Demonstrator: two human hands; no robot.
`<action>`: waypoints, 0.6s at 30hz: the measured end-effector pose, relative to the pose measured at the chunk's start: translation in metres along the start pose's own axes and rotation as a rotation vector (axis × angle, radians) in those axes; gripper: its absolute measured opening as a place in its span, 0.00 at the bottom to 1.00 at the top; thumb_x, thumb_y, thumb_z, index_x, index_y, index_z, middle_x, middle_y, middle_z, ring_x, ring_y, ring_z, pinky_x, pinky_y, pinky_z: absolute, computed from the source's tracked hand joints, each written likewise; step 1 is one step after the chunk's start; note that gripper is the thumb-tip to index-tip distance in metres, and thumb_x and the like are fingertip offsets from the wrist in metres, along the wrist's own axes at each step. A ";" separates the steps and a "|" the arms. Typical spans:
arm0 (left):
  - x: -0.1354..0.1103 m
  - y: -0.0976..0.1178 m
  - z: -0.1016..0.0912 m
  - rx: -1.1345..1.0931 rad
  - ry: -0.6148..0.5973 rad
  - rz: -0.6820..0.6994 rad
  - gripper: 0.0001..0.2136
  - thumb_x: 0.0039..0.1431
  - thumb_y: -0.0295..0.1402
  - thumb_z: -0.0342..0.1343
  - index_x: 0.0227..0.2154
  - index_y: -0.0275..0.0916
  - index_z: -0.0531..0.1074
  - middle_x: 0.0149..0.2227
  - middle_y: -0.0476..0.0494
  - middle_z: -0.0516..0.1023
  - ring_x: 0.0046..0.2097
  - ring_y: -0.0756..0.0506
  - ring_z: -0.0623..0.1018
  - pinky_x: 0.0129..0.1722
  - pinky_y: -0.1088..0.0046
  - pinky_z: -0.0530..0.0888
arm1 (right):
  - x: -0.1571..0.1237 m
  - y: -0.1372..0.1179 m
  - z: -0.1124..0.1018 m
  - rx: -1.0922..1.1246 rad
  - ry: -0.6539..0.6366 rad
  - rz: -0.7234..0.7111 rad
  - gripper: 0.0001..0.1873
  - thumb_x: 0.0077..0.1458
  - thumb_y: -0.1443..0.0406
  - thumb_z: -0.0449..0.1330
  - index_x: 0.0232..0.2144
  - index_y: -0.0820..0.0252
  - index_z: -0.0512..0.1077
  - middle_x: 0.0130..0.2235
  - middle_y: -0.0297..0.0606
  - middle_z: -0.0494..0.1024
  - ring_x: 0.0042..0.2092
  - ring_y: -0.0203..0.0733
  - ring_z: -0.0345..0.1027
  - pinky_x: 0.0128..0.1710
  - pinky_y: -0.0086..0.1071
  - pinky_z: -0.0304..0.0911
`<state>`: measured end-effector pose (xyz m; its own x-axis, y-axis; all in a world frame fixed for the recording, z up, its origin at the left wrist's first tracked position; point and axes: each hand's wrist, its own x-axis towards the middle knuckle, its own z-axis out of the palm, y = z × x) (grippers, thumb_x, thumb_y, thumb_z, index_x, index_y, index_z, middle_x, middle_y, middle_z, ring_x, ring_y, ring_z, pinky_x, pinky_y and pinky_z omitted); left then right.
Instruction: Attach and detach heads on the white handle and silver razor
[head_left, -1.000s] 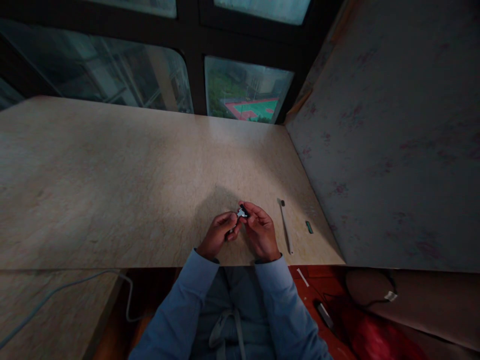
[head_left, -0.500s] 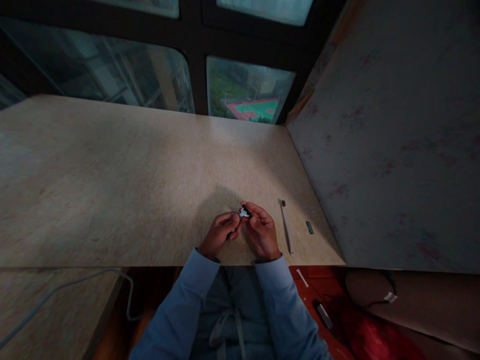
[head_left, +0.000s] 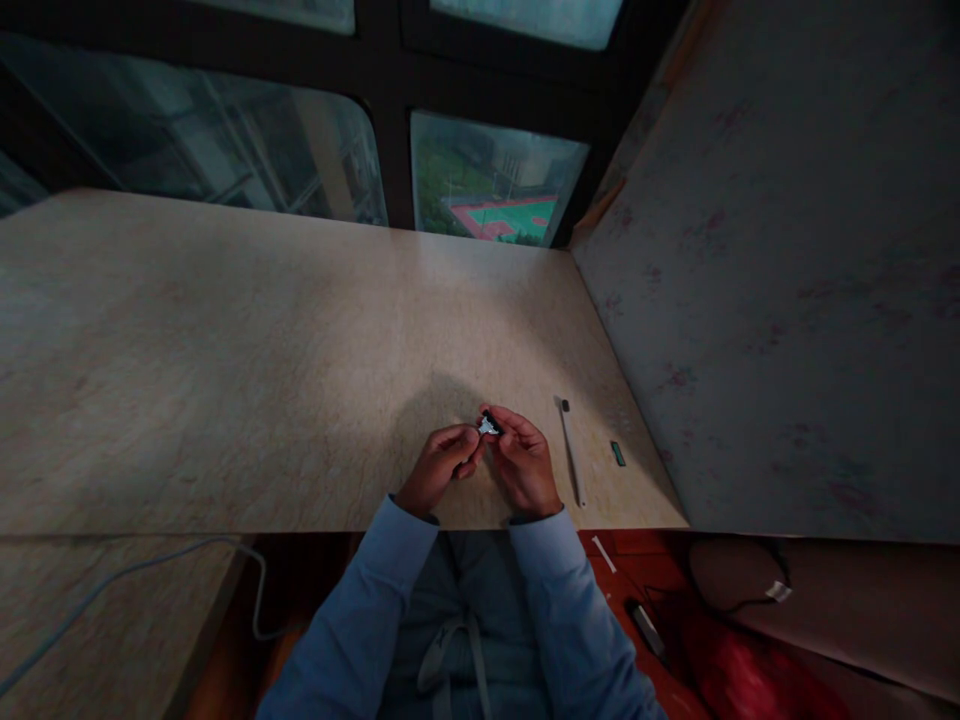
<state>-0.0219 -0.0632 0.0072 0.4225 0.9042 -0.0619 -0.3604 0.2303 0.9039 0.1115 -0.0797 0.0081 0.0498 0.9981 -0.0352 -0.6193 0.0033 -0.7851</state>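
Close to the table's front edge, both hands meet around a small razor (head_left: 488,424) with a silver neck and a black head. My left hand (head_left: 441,465) is closed on its handle, which the fingers mostly hide. With thumb and fingers, my right hand (head_left: 525,463) pinches the black head from the right side. To the right of that hand a toothbrush (head_left: 573,455) with a pale handle and dark bristles lies on the table. Beyond it is a small dark rectangular piece (head_left: 617,453) with a green middle.
The pale marbled table (head_left: 247,370) reaches back to a dark-framed window (head_left: 394,150). A panel with a floral pattern (head_left: 780,300) rises along the right edge. A grey cable (head_left: 150,565) hangs at lower left. A red bag-like thing (head_left: 742,660) lies on the floor at right.
Both hands stay nearly in place around the razor. Its silver part has turned very slightly. The whole view has shifted a little.
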 end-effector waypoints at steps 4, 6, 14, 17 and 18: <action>0.000 0.002 0.001 0.024 0.003 0.005 0.22 0.55 0.52 0.58 0.23 0.35 0.68 0.18 0.52 0.62 0.19 0.55 0.59 0.20 0.75 0.53 | 0.000 0.001 -0.001 -0.018 0.006 0.004 0.22 0.40 0.57 0.75 0.40 0.54 0.80 0.47 0.40 0.81 0.46 0.43 0.75 0.50 0.38 0.68; 0.000 0.003 0.002 0.033 0.009 0.003 0.22 0.54 0.52 0.59 0.22 0.35 0.68 0.19 0.52 0.62 0.20 0.55 0.59 0.21 0.75 0.53 | 0.000 0.001 -0.002 -0.025 0.012 0.008 0.22 0.40 0.57 0.75 0.40 0.54 0.80 0.47 0.41 0.81 0.46 0.44 0.76 0.50 0.39 0.68; -0.001 0.001 0.002 0.034 0.007 -0.006 0.24 0.53 0.53 0.60 0.19 0.36 0.65 0.19 0.52 0.62 0.19 0.55 0.58 0.20 0.75 0.53 | 0.000 -0.001 -0.003 -0.053 0.022 0.026 0.23 0.37 0.58 0.76 0.39 0.54 0.80 0.46 0.40 0.82 0.45 0.43 0.76 0.47 0.37 0.70; -0.001 0.000 0.000 0.030 0.005 -0.010 0.24 0.53 0.52 0.60 0.19 0.35 0.64 0.20 0.52 0.63 0.19 0.56 0.58 0.20 0.75 0.53 | 0.000 -0.002 -0.002 -0.044 0.019 0.032 0.23 0.37 0.58 0.76 0.39 0.54 0.80 0.46 0.39 0.82 0.45 0.43 0.76 0.46 0.35 0.71; -0.001 -0.001 0.000 0.029 0.001 -0.011 0.23 0.53 0.52 0.60 0.19 0.35 0.64 0.20 0.52 0.63 0.19 0.56 0.58 0.20 0.75 0.53 | 0.000 -0.003 -0.002 -0.037 0.015 0.033 0.22 0.37 0.59 0.76 0.39 0.54 0.80 0.46 0.39 0.82 0.45 0.42 0.76 0.45 0.34 0.71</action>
<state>-0.0220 -0.0639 0.0063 0.4252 0.9022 -0.0721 -0.3316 0.2294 0.9151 0.1145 -0.0797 0.0089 0.0416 0.9966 -0.0705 -0.5918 -0.0322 -0.8054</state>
